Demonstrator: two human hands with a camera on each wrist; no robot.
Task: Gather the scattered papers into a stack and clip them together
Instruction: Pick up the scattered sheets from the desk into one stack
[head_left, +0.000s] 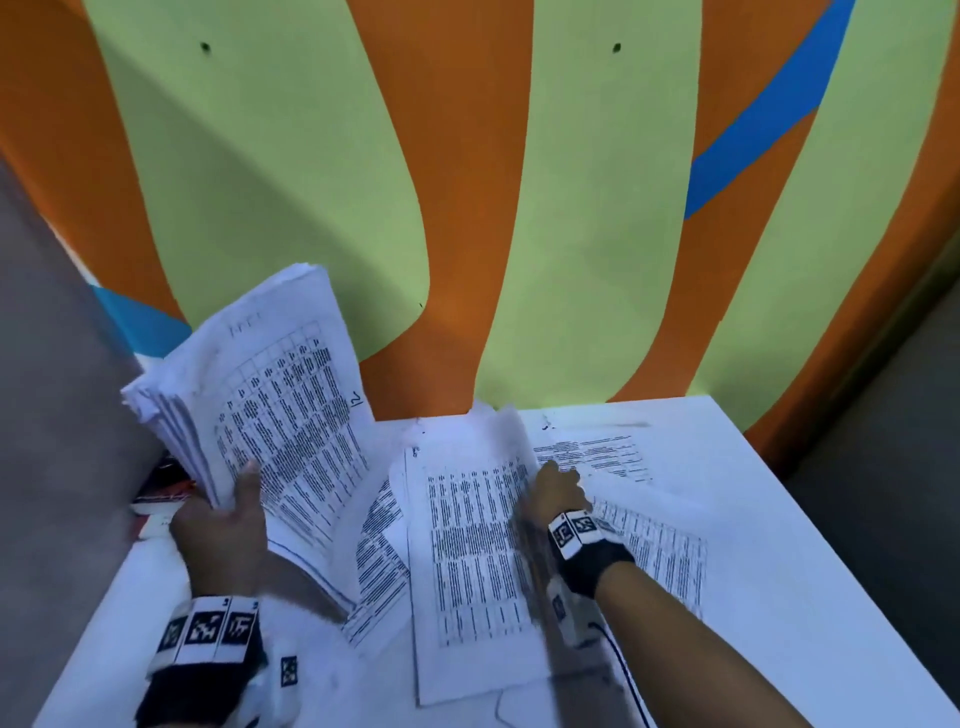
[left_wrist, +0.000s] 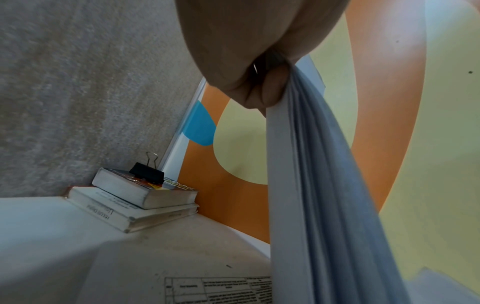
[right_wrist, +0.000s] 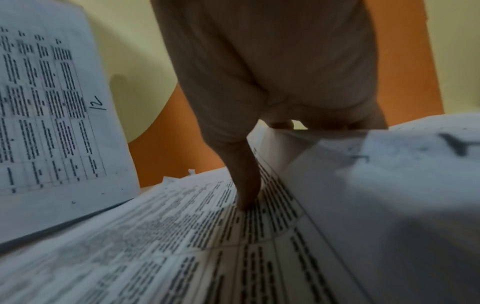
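White papers (head_left: 472, 545) with black printed tables; orange, green, blue wall (head_left: 597, 208).

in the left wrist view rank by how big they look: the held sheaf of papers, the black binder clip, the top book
1. held sheaf of white papers, though nearness to the camera inflates it
2. top book with the colourful cover
3. black binder clip

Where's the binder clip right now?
In the left wrist view, the black binder clip sits on the upper of two stacked books in the table's far-left corner, against the grey wall, left of the bundle the left hand holds.
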